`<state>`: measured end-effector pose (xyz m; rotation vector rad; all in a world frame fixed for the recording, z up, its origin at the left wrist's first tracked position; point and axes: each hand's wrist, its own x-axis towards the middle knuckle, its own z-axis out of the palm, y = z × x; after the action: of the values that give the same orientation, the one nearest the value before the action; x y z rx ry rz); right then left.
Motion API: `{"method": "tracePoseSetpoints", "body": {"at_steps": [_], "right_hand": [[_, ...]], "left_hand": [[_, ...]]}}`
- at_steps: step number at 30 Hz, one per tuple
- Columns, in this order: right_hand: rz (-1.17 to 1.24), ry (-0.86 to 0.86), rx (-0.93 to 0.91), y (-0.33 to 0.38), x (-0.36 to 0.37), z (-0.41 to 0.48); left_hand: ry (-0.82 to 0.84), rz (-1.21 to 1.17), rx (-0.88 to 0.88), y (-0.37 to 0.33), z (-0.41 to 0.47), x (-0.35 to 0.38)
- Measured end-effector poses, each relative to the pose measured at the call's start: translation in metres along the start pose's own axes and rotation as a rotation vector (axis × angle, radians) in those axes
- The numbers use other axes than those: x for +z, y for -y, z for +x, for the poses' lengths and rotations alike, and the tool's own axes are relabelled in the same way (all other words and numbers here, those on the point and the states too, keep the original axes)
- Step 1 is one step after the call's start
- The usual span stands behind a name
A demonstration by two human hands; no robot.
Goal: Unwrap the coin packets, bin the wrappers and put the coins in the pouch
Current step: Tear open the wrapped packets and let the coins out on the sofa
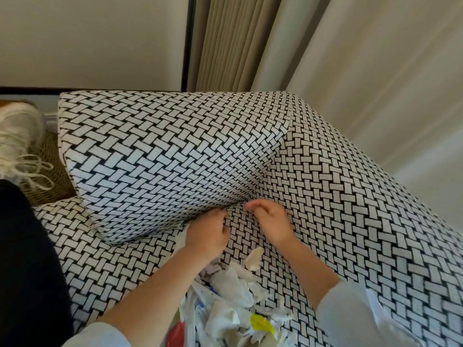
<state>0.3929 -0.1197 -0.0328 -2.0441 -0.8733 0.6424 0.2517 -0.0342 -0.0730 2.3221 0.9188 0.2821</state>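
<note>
Left hand (208, 234) and right hand (271, 221) curled, knuckles up, contents hidden

Both sat at the fold of the black-and-white basket-weave fabric sofa seat (350, 221); I could not tell whether either gripped a packet. Torn white paper wrappers (233, 289) lay heaped at six o'clock from them; no coin or pouch showed. I judged that tearing low over open seat, away from that fold, would keep coins from slipping in.
</note>
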Motion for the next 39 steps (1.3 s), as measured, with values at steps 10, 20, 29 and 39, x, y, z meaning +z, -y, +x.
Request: {"method": "tracePoseSetpoints", "body": {"at_steps": [10,20,29,39], "right_hand": [[-0.735,0.342,0.099,-0.009,0.033,0.069],[-1.184,0.609,0.109,0.018,0.054,0.103],[-1.421,0.619,0.043,0.025,0.058,0.091],[-1.382,0.659,0.031,0.016,0.058,0.104]], "left_hand": [[0.198,0.014,-0.074,0.008,0.027,-0.006],[0.275,-0.033,-0.116,0.007,0.028,-0.016],[0.293,-0.07,-0.123,0.01,0.026,-0.017],[0.205,0.138,-0.113,-0.001,0.021,-0.012]]}}
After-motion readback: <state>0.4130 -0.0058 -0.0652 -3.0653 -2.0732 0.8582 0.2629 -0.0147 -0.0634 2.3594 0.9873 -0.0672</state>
